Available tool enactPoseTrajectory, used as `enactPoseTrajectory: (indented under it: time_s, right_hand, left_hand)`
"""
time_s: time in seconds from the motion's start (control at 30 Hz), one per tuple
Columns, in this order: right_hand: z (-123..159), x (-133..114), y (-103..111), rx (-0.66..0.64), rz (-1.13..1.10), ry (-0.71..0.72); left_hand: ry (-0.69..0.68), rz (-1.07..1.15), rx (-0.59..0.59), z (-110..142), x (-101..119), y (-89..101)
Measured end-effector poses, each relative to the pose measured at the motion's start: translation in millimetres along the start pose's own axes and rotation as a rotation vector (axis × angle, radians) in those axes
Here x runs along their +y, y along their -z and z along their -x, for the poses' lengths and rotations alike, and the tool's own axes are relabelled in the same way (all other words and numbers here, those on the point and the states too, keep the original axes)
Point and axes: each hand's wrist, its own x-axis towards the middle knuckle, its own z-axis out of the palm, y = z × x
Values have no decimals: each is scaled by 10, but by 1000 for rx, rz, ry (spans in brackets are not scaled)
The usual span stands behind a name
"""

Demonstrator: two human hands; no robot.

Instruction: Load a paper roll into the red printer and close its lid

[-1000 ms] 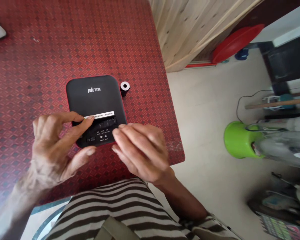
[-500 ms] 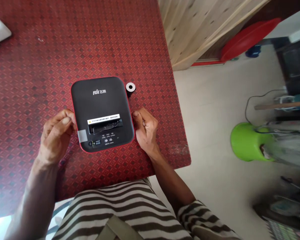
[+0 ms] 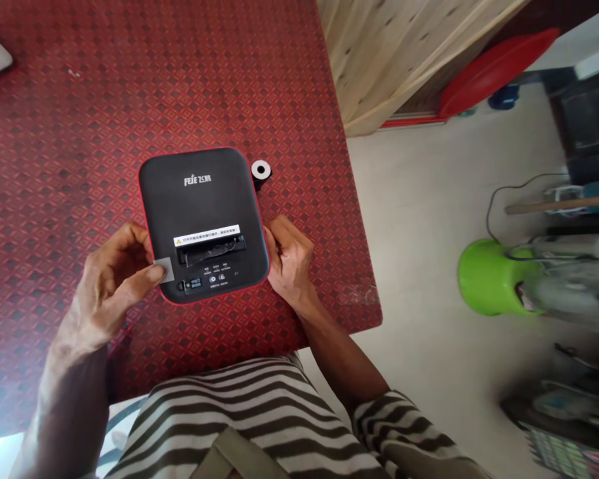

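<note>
Flat black rounded-square printer with red edge trim (image 3: 203,223) lies on the red diamond-patterned surface (image 3: 70,133), near its right edge, paper slot toward the person. Left hand (image 3: 110,287) sits just left of the printer's near-left corner, thumb and forefinger pinching a small grey tape tab (image 3: 165,269) that touches that corner. Right hand (image 3: 288,256) presses against the printer's right side, fingers curled, gripping nothing. The tab lies to the right of the left hand, which is much the nearer to it. A small black-and-white paper roll core (image 3: 261,171) stands just beyond the far-right corner.
</note>
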Motion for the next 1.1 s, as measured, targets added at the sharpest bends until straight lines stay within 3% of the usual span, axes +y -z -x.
enactPoseTrajectory:
  time_s: [0.5, 1.1]
  right_hand:
    - [-4, -3, -1, 2, 36, 32]
    - [25, -3, 5, -6, 49, -8]
  left_hand:
    - [30, -71, 58, 47, 57, -51]
    - [71, 34, 108, 55, -84, -97]
